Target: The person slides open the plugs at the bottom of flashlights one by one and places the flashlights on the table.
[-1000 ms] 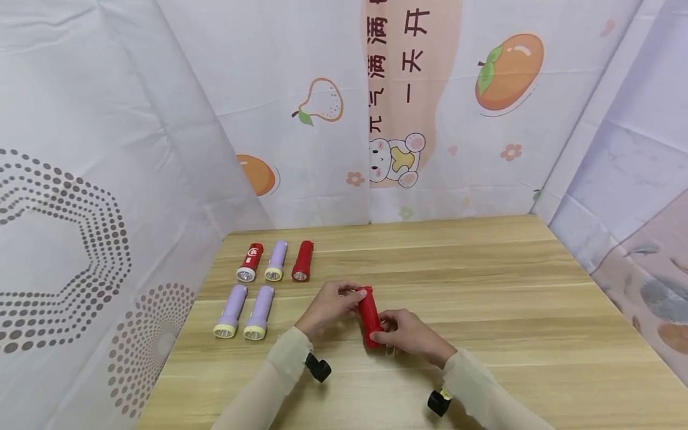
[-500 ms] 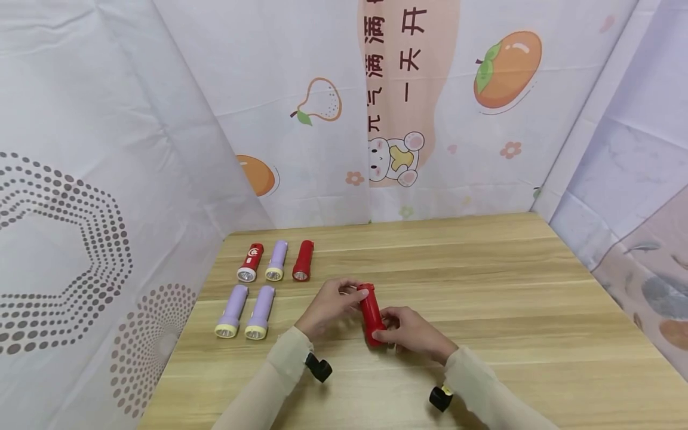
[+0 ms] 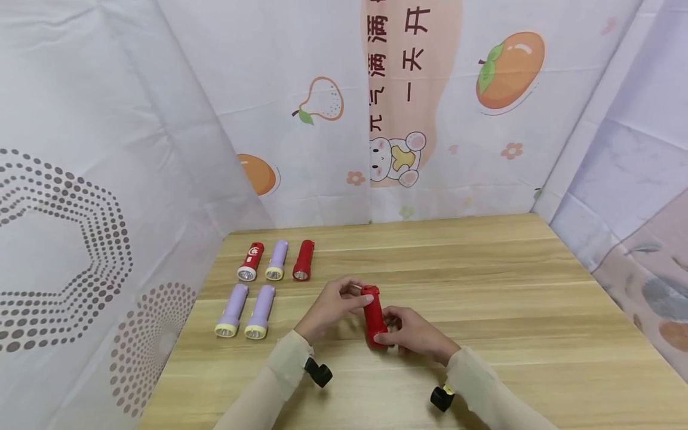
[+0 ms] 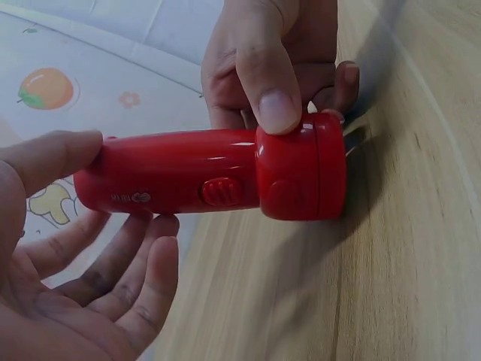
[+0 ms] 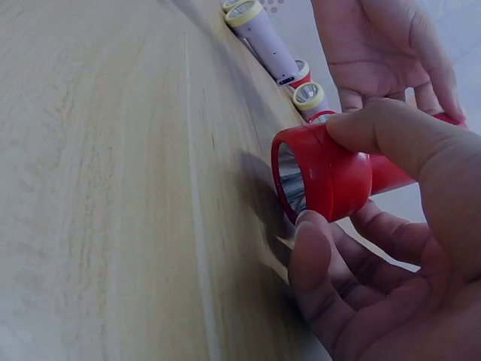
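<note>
Between my hands is a red flashlight [image 3: 374,316], its slide switch [image 4: 222,192] facing the left wrist camera. My left hand [image 3: 334,307] pinches the tail end, thumb on one side and fingers on the other. At the wider head, my right hand [image 3: 411,334] grips with the thumb on top and the fingers beneath. The lens [image 5: 289,177] shows in the right wrist view, pointing down toward the wooden table close by. In the head view the flashlight stands tilted, tail away from me.
On the table [image 3: 484,286] at the left lie several flashlights: a red one with a white head [image 3: 251,263], a lilac one [image 3: 276,261] and a plain red one [image 3: 303,261] in back, two lilac ones [image 3: 233,310] in front. A printed curtain [image 3: 322,167] hangs behind.
The tail end of the red flashlight has tipped up and shifted slightly right, with my left hand following it. My right hand keeps its grip at the head. The other flashlights have not moved.
</note>
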`<state>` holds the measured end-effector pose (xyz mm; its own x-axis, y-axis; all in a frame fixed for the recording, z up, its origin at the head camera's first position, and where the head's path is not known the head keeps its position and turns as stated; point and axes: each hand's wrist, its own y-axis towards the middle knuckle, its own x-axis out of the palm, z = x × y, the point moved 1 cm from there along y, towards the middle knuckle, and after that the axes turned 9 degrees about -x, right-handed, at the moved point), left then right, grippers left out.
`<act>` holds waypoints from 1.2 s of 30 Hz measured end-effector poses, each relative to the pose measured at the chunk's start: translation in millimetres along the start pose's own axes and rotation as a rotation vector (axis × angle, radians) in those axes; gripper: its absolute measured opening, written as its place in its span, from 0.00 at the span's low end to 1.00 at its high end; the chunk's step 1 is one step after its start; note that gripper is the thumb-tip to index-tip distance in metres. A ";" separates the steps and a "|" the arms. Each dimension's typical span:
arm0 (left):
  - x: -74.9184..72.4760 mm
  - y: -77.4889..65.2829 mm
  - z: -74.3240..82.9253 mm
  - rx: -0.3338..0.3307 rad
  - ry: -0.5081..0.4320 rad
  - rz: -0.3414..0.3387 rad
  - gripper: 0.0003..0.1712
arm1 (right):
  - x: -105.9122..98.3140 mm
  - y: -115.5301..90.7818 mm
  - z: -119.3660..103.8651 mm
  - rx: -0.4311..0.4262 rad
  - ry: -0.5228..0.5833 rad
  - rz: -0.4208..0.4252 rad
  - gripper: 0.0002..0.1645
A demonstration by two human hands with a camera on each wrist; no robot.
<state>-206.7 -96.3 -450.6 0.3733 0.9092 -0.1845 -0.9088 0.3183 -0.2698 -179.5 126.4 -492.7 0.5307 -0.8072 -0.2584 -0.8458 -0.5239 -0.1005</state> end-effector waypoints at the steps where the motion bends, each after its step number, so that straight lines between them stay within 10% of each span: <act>1: 0.2 -0.4 0.4 0.011 0.002 -0.004 0.21 | -0.2 -0.1 -0.1 -0.002 -0.006 0.007 0.29; 17: 2.7 -8.9 -3.3 0.199 0.145 -0.064 0.19 | 2.9 -1.7 0.5 -0.011 -0.068 0.021 0.31; 36: 11.4 -22.2 -3.7 0.253 0.191 -0.128 0.19 | 3.3 -5.4 -0.2 -0.077 -0.158 0.035 0.28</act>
<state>-181.6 -94.0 -450.2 0.4940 0.7984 -0.3443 -0.8607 0.5051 -0.0635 -173.1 126.5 -492.9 0.4807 -0.7759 -0.4085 -0.8539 -0.5202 -0.0168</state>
